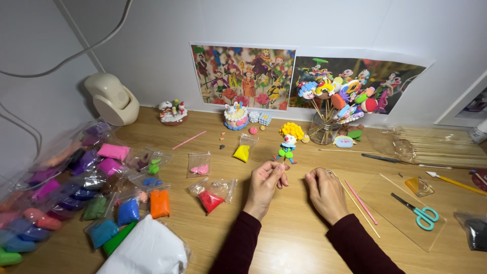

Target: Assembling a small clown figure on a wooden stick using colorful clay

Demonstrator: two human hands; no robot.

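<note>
Now the left hand [265,183] is raised off the wooden table [284,238], fingers pinched together on the thin stick of a small clay clown figure [288,142] with yellow hair, a blue body and green feet, which stands upright just above the fingertips. Right beside it, the right hand [324,193] rests knuckles-up on the table, fingers curled inward; whether anything sits inside them I cannot tell. Just to the right of that hand lie a pink stick [361,202] and a pale wooden skewer [358,209], side by side. Further right, teal-handled scissors [417,210] lie on a clear plastic sheet [406,228]. Ahead of the left hand sits a small bag of red clay [210,199], with a bag of pink clay [199,167] and a bag of yellow clay [243,151] beyond it. Off to the left, a heap of bagged clay in purple, pink, blue, green and orange [96,187] covers that end of the table. At the back, a glass jar [324,131] holds a bunch of finished clay figures on sticks, a small clay cake [236,116] stands near the wall, and a bundle of wooden skewers in plastic [436,144] lies at the far right.
</note>
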